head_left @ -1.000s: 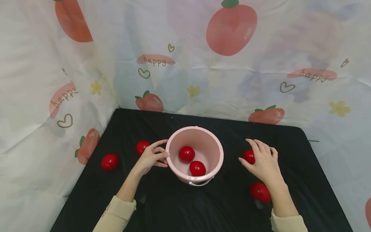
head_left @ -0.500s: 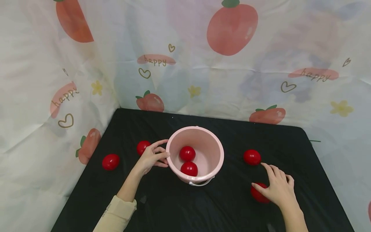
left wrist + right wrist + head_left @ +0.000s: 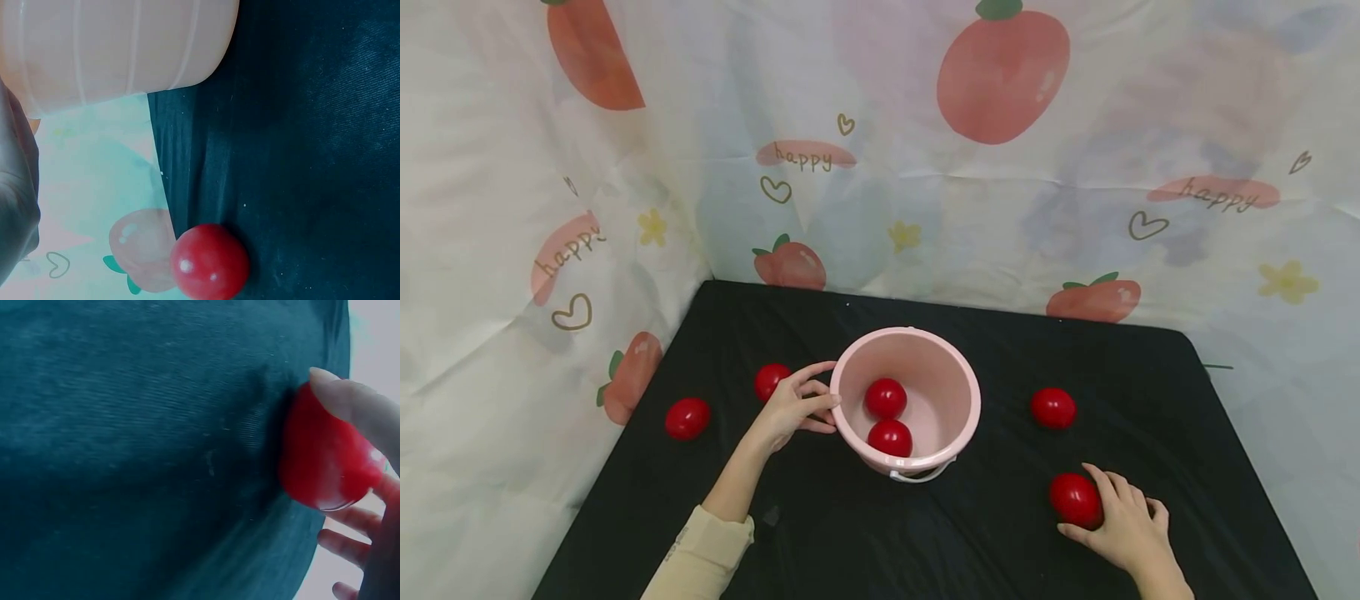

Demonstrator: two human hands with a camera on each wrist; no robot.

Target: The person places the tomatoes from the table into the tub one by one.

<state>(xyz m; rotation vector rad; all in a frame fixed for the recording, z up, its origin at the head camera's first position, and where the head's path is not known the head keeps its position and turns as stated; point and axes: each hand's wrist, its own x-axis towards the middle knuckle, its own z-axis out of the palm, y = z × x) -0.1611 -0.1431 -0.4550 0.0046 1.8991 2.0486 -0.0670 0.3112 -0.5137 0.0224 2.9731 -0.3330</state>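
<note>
A pink bucket (image 3: 940, 375) with a white handle stands mid-table, two glossy red fruits like tomatoes inside it, one of them this inner fruit (image 3: 885, 398). My left hand (image 3: 790, 407) holds the bucket's left rim, its thumb over the edge and fingers along the outside. At the right front, my right hand (image 3: 1123, 521) has thumb and index finger round another red fruit (image 3: 1075, 500). In the right wrist view the thumb lies on top of this fruit (image 3: 328, 453), with fingers beneath it. The right palm is mostly hidden.
Another red fruit (image 3: 1054, 408) lies behind the right hand. On the left are two more, an outer fruit (image 3: 687, 418) and a partly covered fruit (image 3: 771, 382) behind the left hand. A black cloth (image 3: 880, 542) covers the table; a printed curtain (image 3: 880, 100) hangs behind.
The right hand has left the back right fruit and come toward the front one, closing round it. Inside the bucket, the nearer fruit has rolled left. The left hand keeps its place.
</note>
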